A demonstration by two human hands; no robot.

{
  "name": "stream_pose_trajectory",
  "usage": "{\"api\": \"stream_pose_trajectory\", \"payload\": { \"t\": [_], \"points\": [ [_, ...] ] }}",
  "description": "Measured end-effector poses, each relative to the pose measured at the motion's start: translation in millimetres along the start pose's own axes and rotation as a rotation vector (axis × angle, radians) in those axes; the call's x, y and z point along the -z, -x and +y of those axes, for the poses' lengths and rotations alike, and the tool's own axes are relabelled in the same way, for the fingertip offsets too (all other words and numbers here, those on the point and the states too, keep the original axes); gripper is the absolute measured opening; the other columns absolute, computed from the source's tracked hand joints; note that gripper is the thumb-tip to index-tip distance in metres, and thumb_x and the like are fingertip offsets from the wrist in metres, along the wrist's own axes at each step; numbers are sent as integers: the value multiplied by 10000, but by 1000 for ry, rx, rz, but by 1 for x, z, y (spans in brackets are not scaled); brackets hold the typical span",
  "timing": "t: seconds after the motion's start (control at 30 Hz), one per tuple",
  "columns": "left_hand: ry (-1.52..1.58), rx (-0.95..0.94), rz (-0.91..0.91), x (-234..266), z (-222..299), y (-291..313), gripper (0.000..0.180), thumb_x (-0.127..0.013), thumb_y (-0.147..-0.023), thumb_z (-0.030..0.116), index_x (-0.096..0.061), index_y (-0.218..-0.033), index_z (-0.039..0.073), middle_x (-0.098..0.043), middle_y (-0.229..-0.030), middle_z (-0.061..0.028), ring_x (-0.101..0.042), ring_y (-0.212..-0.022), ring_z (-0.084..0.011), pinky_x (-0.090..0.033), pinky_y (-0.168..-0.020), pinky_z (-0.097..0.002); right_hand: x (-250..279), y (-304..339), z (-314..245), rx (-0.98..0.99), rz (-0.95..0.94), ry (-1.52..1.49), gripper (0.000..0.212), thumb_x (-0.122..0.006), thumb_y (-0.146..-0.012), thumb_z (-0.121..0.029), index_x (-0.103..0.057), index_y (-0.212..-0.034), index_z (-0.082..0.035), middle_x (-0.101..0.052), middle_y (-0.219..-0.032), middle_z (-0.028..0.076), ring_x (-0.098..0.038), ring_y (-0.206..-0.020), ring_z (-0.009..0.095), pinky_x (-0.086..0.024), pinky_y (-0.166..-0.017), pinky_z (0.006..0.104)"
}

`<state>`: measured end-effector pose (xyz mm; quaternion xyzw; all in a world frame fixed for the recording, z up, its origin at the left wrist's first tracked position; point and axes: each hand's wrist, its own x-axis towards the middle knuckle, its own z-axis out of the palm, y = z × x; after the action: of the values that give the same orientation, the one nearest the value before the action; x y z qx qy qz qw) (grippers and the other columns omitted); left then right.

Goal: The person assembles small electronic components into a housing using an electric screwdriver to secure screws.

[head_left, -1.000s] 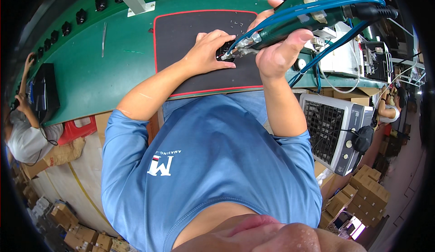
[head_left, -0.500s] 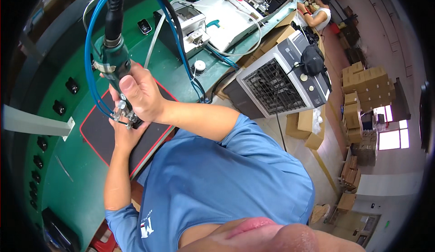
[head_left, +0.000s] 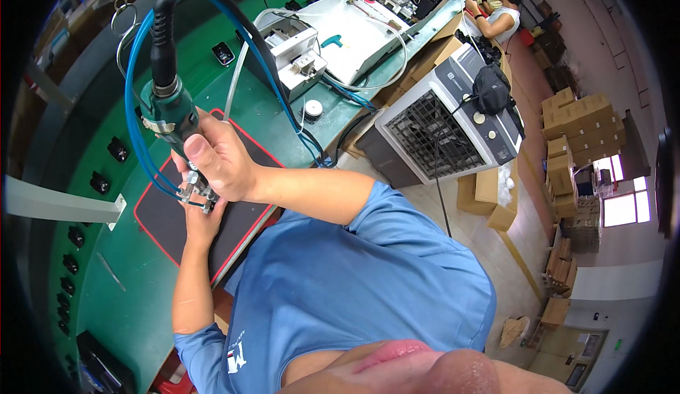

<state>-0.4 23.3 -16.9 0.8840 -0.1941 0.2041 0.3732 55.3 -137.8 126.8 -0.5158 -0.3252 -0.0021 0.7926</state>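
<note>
My right hand point(head_left: 230, 164) is wrapped round a dark green power screwdriver point(head_left: 168, 111), thumb along its side. A black cable and blue hoses run from its top. Metal fittings point(head_left: 196, 190) surround its lower end, which points down toward my left hand point(head_left: 203, 222). That hand sits just below the tool tip, over a black mat point(head_left: 166, 217) with a red border. Its fingers are mostly hidden behind the tool and my right hand, so any thing held there does not show.
Small black parts point(head_left: 117, 149) line the green surface at left, near a white post point(head_left: 64, 201). A black handheld device point(head_left: 223, 53) lies beyond the mat. A white machine point(head_left: 354, 47) stands farther back. An air cooler point(head_left: 432, 139) and a co-worker point(head_left: 504, 20) are at right.
The whole view has shifted slightly, moving the bench right and down in the picture. The screwdriver's upper end and cable lean farther left. My right hand keeps its grip.
</note>
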Motion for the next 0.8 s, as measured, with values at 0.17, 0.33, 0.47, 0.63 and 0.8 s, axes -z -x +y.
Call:
{"api": "stream_pose_trajectory", "payload": {
  "t": [0.17, 0.33, 0.47, 0.63, 0.8],
  "points": [
    [18, 11, -24, 2, 4, -3, 571, -852, -701, 120, -620, -1219, 51, -583, -1269, -179, -485, -1213, -416, -315, -1035, -519, -2, 0, 0, -10, 21, -14, 735, -522, -937, -667, -502, -1289, -22, -578, -766, 53, -578, -652, 103, -496, -583, 266],
    [54, 39, -3, -1, 2, -1, 546, -848, -701, 112, -633, -1200, 47, -578, -1290, -181, -487, -1216, -417, -316, -1042, -514, -8, -2, -4, 27, 77, -16, 637, -520, -941, -664, -524, -1078, -41, -555, -657, 15, -548, -610, 85, -458, -559, 261],
    [107, 88, -22, 0, 3, -4, 532, -825, -711, 92, -626, -1201, 32, -573, -1292, -184, -493, -1215, -419, -353, -1026, -505, -7, -2, -2, 45, 72, -6, 643, -512, -940, -673, -521, -1076, -44, -552, -663, 13, -544, -614, 83, -453, -565, 260],
    [232, 180, -44, 1, 0, -4, 524, -802, -723, 86, -617, -1209, 17, -577, -1283, -185, -498, -1217, -413, -386, -1010, -495, -10, -5, 1, 62, 75, -2, 631, -514, -943, -666, -512, -1049, -44, -554, -660, 13, -543, -613, 84, -454, -569, 263],
    [-14, 59, -72, 6, 9, -4, 839, -917, -680, 243, -498, -1377, 37, -472, -1375, -184, -459, -1285, -384, -372, -1071, -485, -8, -2, -2, 8, 64, -17, 628, -533, -937, -660, -509, -1034, -40, -561, -663, 15, -557, -622, 89, -460, -569, 262]
  ]
}}
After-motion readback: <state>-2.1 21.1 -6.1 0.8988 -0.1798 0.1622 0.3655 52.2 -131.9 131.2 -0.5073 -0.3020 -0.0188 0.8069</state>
